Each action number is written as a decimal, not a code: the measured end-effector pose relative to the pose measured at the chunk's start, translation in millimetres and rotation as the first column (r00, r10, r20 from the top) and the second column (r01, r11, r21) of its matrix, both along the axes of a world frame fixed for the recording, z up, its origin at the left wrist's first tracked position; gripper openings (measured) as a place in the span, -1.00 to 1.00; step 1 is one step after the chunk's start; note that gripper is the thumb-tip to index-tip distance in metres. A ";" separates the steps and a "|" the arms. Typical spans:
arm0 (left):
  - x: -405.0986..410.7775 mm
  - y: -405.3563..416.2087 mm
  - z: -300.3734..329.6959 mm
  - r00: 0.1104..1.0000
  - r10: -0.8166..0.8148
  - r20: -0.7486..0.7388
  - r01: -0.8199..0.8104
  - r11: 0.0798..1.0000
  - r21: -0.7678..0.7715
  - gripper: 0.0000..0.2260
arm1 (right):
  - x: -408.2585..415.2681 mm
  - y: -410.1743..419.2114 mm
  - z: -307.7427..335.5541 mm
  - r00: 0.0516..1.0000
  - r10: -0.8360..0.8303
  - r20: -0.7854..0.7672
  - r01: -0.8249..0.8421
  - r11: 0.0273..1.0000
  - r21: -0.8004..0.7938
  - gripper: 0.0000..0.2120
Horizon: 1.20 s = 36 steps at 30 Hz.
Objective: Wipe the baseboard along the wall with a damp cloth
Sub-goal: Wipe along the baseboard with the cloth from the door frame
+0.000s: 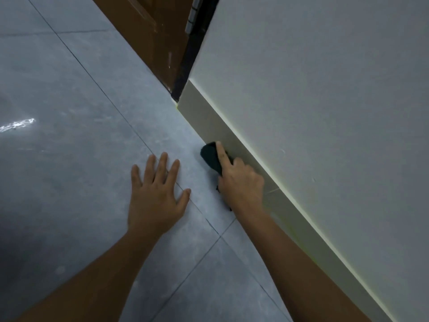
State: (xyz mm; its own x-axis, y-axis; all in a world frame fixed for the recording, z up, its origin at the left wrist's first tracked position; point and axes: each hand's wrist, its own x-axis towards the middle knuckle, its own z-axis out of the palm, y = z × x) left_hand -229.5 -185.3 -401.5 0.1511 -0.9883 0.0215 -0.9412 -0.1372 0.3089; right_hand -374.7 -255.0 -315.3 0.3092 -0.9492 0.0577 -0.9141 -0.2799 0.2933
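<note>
A pale baseboard runs diagonally along the foot of the white wall, from the door frame down to the lower right. My right hand presses a dark cloth against the baseboard, with the index finger stretched out over the cloth. Most of the cloth is hidden under the hand; a dark corner shows below the wrist. My left hand lies flat on the grey tiled floor, fingers spread, holding nothing, to the left of the cloth.
A brown wooden door with a metal hinge and a dark frame stands where the baseboard ends at the top. A bright reflection shines on the floor tiles at the left.
</note>
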 end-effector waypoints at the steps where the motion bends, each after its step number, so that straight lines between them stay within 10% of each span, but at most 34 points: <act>1: 1.5 -1.3 -0.6 1.000 0.003 0.004 -0.003 1.000 -0.005 -0.34 | 3.9 -0.7 5.7 0.999 0.043 0.023 -0.041 0.996 -0.078 -0.31; 5: 5.8 -5.3 2.7 1.000 0.015 -0.007 -0.015 1.000 -0.003 -0.34 | 3.6 -21.5 16.9 0.976 0.214 0.035 -0.195 0.937 -0.288 -0.40; 16: -1.6 0.1 3.7 1.000 -0.016 0.005 0.016 0.999 -0.035 -0.36 | -60.4 15.1 -43.8 0.923 0.127 -0.364 -0.213 0.955 -0.205 -0.45; 36: 0.9 -5.7 2.8 1.000 0.006 0.001 -0.006 1.000 -0.015 -0.34 | -58.9 24.2 5.9 0.956 -0.053 -0.289 0.062 0.998 0.020 -0.36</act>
